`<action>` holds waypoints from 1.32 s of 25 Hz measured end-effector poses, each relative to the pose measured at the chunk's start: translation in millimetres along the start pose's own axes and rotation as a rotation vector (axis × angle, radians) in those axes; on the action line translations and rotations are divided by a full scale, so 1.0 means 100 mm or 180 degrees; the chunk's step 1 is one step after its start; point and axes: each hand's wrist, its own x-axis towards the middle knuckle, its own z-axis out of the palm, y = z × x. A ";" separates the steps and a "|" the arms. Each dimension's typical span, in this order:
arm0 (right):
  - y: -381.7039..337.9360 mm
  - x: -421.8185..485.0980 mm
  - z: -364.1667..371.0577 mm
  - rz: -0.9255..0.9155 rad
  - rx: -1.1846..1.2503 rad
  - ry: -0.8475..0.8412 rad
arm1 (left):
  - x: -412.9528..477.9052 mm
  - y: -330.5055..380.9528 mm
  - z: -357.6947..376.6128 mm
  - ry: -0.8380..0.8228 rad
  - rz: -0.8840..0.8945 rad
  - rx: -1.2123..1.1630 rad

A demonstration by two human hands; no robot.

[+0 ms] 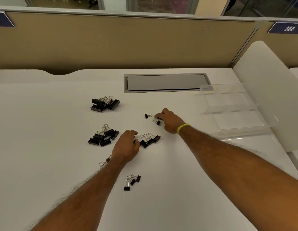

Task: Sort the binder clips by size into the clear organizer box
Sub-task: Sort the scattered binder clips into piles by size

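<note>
Black binder clips with silver wire handles are spread in groups on the white desk (44,114): large clips (104,103) farthest, a medium heap (103,135) at the left, a short row (150,139) in the middle, small clips (132,181) nearest. The clear organizer box (231,107) is set well apart at the right. The row's left end is pinched by the curled fingers of the left hand (127,145). One tiny clip (158,122) is touched by the right hand (170,120), held palm down with its fingers bent.

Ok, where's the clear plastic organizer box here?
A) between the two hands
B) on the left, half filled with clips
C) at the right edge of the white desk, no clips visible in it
C: the clear plastic organizer box sits right of the right hand at the white desk's edge, its compartments looking empty.
</note>
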 end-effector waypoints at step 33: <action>-0.11 -0.21 0.14 0.0320 0.1322 0.0906 | 0.55 0.10 -0.30 -0.0060 0.0066 -0.0033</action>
